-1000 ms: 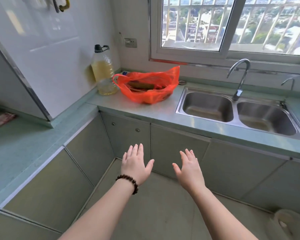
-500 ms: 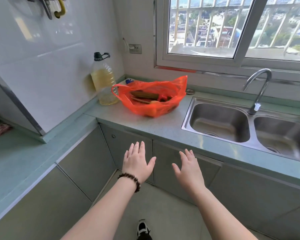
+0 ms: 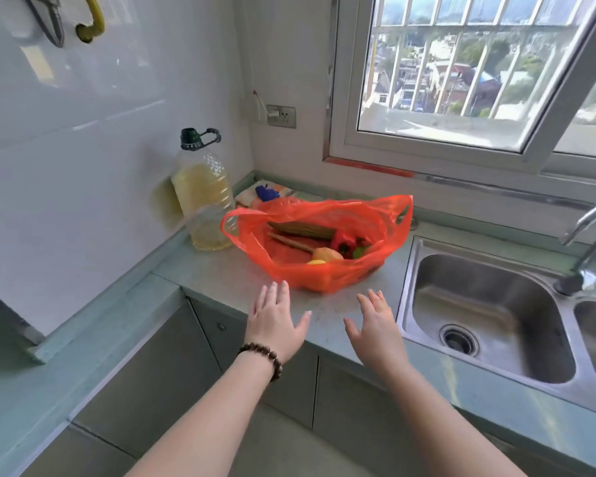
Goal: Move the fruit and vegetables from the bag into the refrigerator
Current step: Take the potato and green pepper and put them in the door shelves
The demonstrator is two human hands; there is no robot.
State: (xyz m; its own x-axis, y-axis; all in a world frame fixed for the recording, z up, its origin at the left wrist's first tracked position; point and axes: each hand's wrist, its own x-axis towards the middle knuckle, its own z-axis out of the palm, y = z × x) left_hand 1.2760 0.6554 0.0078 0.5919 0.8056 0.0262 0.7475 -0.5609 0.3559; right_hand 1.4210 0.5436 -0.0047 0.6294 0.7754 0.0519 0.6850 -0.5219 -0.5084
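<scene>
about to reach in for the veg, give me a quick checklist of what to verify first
1. Orange bag mouth open, contents in view: ok.
2. Left hand free, fingers spread: ok.
3. Right hand free, fingers spread: ok.
4. Bag sits fully on the counter, apart from the sink: ok.
5. Oil bottle upright, close beside the bag's left handle: ok, mind it.
6. Refrigerator open and ready: cannot tell, not in view.

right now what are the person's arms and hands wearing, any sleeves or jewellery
Both forearms are bare, with no sleeves in view. The left hand has a dark brown beaded bracelet round its wrist. The right hand wears nothing, and no rings or gloves show.
</scene>
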